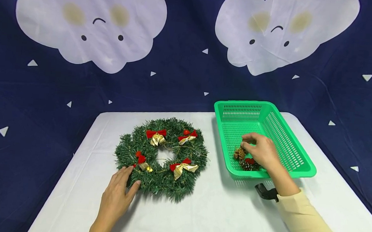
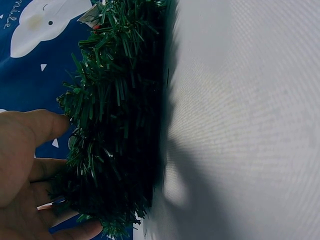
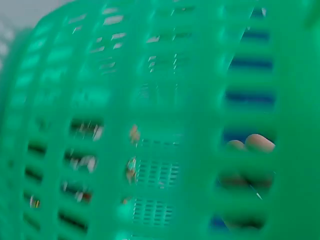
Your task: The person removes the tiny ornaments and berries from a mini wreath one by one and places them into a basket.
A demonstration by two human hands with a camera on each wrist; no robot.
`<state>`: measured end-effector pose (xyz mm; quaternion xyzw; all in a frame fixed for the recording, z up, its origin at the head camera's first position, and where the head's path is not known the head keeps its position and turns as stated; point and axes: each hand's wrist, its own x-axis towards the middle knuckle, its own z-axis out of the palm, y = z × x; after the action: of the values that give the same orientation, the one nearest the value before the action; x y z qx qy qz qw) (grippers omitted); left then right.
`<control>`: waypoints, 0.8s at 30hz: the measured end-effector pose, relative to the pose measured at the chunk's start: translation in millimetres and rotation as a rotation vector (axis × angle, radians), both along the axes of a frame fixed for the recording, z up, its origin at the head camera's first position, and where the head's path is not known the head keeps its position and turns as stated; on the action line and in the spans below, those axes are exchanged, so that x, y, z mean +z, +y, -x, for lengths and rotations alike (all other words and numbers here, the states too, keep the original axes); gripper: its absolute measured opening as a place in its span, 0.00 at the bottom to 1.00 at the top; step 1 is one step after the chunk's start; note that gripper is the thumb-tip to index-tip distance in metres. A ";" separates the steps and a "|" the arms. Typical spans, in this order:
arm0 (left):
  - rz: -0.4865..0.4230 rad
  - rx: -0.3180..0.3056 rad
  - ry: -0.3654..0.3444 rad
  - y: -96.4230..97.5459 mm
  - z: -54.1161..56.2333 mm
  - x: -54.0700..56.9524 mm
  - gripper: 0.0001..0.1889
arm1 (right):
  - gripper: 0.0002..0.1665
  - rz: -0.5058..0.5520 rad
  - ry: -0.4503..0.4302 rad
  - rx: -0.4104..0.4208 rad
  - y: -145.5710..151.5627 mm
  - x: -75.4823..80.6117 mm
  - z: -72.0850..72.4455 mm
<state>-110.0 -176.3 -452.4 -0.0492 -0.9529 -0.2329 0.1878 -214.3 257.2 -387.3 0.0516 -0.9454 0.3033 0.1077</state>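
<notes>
A round green garland wreath (image 1: 172,124) with red and gold bows lies on the white table. At its near left edge my left hand (image 1: 116,196) rests with spread fingers on the greenery; the left wrist view shows the thumb (image 2: 47,124) against the tinsel needles. My right hand (image 1: 260,149) reaches into the green plastic basket (image 1: 220,132) with thumb and fingers bent together. Right below the fingertips is a golden-brown pine cone (image 1: 240,153); I cannot tell whether they pinch it. Beside it sits a dark pine cone with red (image 1: 248,164). Slotted basket wall hides most of this in the right wrist view.
Behind the table hangs a dark blue cloth (image 1: 183,52) printed with white clouds and triangles. A black wrist mount (image 1: 266,192) sits under my right wrist, close to the basket's near rim. A bead string (image 1: 190,147) crosses the wreath.
</notes>
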 end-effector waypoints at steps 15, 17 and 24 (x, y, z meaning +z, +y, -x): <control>0.005 -0.002 0.022 -0.6 -1.0 -0.7 0.29 | 0.16 0.148 0.099 0.046 -47.1 3.6 -0.5; 0.004 -0.002 0.027 -0.7 -0.9 -0.9 0.29 | 0.16 0.175 0.130 0.051 -54.6 4.5 0.4; 0.005 -0.002 0.029 -1.0 -0.8 -1.7 0.30 | 0.16 0.237 0.173 0.059 -76.6 7.5 2.8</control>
<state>-109.2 -177.3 -454.0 -0.0539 -0.9507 -0.2298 0.2011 -217.1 180.6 -379.8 0.0920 -0.8881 0.4105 0.1851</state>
